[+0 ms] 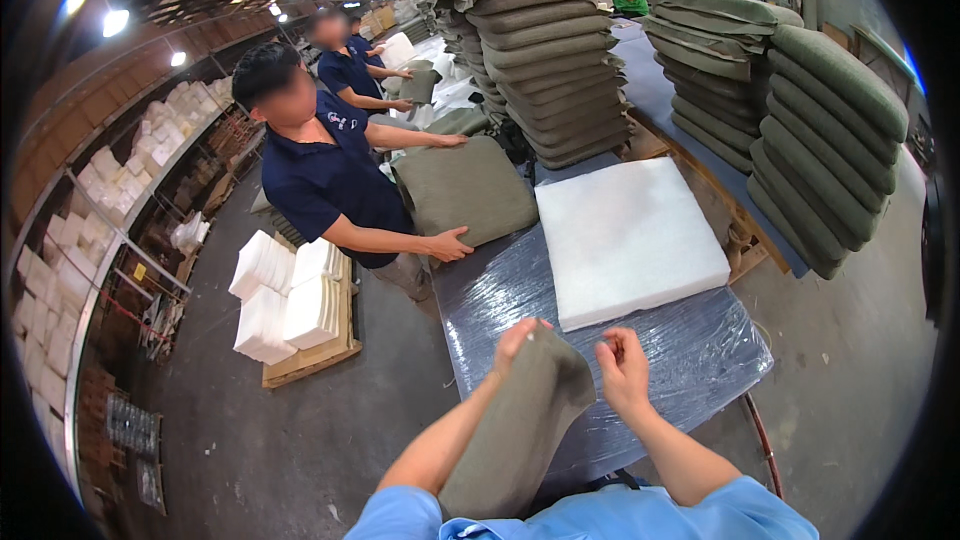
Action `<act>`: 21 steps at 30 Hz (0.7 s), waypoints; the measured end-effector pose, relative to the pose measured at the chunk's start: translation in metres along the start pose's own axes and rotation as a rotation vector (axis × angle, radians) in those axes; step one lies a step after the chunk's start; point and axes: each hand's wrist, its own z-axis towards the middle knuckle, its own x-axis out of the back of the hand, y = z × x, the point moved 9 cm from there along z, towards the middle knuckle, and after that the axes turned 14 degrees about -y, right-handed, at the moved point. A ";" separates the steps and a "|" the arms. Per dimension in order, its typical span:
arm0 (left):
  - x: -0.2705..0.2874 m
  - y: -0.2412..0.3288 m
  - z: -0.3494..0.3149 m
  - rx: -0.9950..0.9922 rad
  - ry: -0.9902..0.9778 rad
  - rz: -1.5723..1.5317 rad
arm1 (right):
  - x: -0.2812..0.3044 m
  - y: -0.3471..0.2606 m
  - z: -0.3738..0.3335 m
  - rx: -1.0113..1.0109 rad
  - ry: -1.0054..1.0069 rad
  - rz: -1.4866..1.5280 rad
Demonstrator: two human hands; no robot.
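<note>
Co-worker in navy shirt [310,180] touching olive-grey square cushion [465,190] at left edge of plastic-wrapped surface [495,295]. Left hand [518,342] gripping olive-grey fabric cover [520,415] over near edge. Right hand [624,370] curled beside it, grip unclear. Thick white square pad [635,235] along right edge.

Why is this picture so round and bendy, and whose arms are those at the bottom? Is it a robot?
No robot here, just a person with two bare hands! The camera sits on their head, looking down, and its very wide lens bends straight edges.

The left hand holds a floppy gray-green cover. The right hand is close beside it, fingers curled. A thick white pad lies on the shiny table. Across from it, a co-worker in dark blue has hands on a gray-green cushion.
</note>
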 end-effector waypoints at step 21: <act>0.120 0.020 -0.041 0.103 0.965 0.520 | -0.006 -0.063 -0.256 0.186 -0.382 -0.098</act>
